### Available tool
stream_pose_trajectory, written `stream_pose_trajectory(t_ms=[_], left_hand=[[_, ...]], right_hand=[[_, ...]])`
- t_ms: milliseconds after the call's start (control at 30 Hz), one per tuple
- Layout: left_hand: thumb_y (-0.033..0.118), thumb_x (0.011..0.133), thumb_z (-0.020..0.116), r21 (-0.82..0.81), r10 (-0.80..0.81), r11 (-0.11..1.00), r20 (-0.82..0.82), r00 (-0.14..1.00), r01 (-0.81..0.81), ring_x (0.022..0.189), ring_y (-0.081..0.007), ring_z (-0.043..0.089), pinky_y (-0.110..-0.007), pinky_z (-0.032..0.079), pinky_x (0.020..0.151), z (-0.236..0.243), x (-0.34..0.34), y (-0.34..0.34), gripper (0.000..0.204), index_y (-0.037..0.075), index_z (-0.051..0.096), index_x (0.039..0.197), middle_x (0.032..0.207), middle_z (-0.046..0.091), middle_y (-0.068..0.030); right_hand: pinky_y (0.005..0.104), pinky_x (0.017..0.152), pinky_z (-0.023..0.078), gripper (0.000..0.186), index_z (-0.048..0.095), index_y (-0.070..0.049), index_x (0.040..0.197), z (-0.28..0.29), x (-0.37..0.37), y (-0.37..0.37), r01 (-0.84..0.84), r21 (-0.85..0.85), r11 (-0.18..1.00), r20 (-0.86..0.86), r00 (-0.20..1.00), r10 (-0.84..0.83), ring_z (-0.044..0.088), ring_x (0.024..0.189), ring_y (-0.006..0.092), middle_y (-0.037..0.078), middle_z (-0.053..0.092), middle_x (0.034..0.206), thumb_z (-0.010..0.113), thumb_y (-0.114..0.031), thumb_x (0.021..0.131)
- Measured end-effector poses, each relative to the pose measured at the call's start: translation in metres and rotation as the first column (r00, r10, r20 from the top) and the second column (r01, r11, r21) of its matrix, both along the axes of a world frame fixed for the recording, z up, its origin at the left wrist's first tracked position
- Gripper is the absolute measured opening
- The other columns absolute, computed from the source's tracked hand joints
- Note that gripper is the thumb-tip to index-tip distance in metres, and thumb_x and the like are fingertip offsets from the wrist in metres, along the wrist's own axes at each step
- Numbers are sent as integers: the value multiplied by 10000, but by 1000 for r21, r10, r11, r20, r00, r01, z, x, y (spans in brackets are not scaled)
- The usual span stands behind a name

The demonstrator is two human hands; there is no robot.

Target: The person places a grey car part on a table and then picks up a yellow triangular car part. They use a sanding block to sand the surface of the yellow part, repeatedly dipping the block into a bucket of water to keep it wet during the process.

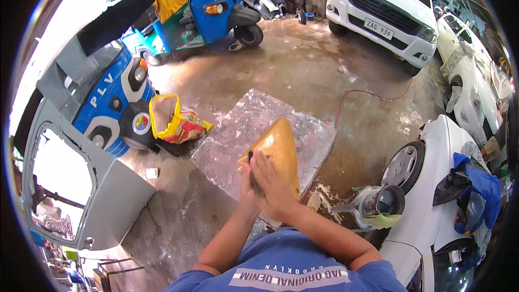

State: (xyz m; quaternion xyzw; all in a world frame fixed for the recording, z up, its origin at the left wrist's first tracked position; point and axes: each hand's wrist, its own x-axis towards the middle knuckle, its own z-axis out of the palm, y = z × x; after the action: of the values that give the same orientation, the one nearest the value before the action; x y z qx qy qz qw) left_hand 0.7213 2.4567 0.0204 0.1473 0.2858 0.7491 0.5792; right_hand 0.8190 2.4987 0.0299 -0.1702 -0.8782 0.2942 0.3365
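Observation:
A glossy tan, curved panel (pixel 278 146), tapered toward its far end, lies on a paint-splattered board (pixel 230 140) in front of me. My left hand (pixel 249 190) and my right hand (pixel 271 183) are brought together over its near left part. Between the palms a dark flat piece (pixel 255 185) shows along its edge; its exact kind is hidden. The right hand's fingers are straight and held together, pointing away from me. Most of the left fingers are covered by the right hand.
A yellow and red sack (pixel 175 121) stands left of the board. A grey door shell (pixel 116 194) is at the left, near blue three-wheelers (pixel 111 100). On the right are a metal cup-shaped container (pixel 378 201), a white car (pixel 403 227) and a red hose (pixel 351 92). A white pickup (pixel 381 16) stands far right.

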Motion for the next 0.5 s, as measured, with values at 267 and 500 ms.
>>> stream_pose_trajectory(t_ms=[267, 500], left_hand=[[590, 998, 373, 183, -39, 979, -271, 962, 92, 1432, -269, 329, -447, 251, 1184, 5, 17, -14, 746, 67, 263, 1519, 1546, 349, -107], [556, 1011, 370, 214, -92, 968, -195, 977, 134, 1426, -262, 343, -450, 259, 1183, 17, 3, -7, 720, 58, 262, 1520, 1544, 358, -100]], right_hand=[[508, 1197, 161, 731, 289, 13, 1510, 10, 16, 90, 345, -143, 928, -104, 927, -360, 220, 1477, 397, 277, 234, 1572, 544, -352, 931], [461, 1194, 191, 629, 326, 54, 1471, 26, 6, 49, 179, -15, 984, -108, 978, -179, 249, 1458, 415, 258, 316, 1543, 507, -243, 946]])
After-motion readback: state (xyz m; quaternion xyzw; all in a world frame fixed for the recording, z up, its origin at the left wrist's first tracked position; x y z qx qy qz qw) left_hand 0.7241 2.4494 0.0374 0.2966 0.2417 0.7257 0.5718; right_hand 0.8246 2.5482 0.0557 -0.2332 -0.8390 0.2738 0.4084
